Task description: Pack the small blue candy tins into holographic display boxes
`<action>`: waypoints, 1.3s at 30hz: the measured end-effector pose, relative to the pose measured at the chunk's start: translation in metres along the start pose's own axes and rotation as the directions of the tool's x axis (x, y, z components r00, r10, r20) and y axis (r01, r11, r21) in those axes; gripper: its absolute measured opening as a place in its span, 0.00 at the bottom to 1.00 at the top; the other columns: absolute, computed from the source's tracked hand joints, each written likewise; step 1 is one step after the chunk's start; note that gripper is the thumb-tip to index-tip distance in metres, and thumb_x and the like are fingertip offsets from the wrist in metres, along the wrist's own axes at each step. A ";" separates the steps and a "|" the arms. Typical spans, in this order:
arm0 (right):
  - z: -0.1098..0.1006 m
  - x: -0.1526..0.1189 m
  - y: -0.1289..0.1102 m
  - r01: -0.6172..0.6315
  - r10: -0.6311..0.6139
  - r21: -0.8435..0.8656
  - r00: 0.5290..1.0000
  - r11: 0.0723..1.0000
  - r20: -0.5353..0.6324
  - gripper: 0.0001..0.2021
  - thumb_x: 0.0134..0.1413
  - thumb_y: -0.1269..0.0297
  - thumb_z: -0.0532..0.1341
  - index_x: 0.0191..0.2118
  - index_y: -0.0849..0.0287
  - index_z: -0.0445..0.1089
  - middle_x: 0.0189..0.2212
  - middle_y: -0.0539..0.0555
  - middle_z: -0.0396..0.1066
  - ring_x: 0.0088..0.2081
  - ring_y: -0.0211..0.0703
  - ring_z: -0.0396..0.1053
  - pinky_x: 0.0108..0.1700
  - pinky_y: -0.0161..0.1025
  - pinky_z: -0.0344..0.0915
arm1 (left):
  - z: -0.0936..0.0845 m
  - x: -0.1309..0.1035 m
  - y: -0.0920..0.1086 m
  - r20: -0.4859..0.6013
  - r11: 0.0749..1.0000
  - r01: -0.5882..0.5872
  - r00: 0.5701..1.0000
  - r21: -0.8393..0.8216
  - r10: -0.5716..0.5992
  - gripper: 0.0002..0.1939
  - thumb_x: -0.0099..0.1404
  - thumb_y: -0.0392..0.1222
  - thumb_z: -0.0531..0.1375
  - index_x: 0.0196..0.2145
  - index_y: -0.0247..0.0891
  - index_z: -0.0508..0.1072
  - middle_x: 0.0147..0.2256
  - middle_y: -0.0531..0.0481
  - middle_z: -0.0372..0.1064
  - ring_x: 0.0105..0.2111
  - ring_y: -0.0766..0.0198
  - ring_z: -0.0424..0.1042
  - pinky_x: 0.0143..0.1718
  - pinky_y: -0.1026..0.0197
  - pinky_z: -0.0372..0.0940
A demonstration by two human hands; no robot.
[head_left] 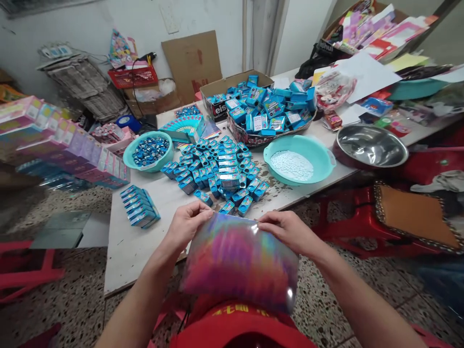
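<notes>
A clear plastic bag [242, 261] with a rainbow sheen hangs in front of my red top, just off the table's near edge. My left hand [188, 220] pinches its upper left corner between thumb and fingers. At the upper right, my right hand [284, 229] grips the same edge with bent fingers. Just beyond the bag lies a spread of small blue boxes [206, 174], some stacked in a row. A separate short row of blue boxes [139, 207] stands to the left of my left hand.
Cartons heaped with blue boxes [270, 108] stand at the back. A turquoise basin of white tablets [297, 162] and a steel bowl [369, 147] are at right; a turquoise bowl of blue pieces [149, 151] is at left. Beside the table are red stools [357, 212] and stacked pink boxes [72, 145].
</notes>
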State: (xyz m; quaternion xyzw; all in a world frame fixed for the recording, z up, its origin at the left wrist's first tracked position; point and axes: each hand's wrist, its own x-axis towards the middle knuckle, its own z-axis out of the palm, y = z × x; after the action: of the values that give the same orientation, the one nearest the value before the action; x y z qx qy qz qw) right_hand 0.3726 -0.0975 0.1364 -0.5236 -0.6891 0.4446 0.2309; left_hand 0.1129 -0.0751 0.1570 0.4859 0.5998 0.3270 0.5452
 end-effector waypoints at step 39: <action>0.223 0.130 0.062 0.049 -0.001 -0.326 0.989 0.944 0.146 0.10 0.56 0.73 0.56 0.38 0.56 0.73 0.37 0.54 0.76 0.39 0.44 0.73 0.40 0.36 0.66 | -0.179 0.029 -0.200 -0.087 0.474 0.110 0.994 0.874 -0.069 0.14 0.62 0.44 0.51 0.40 0.40 0.73 0.42 0.44 0.73 0.45 0.53 0.68 0.44 0.57 0.59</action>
State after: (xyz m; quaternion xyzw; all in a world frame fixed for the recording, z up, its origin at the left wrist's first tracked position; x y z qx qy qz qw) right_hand 0.1851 -0.0564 -0.0470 -0.5125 -0.7750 0.3571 0.0956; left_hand -0.1045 -0.0860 -0.0031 0.6575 0.7178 -0.0443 0.2249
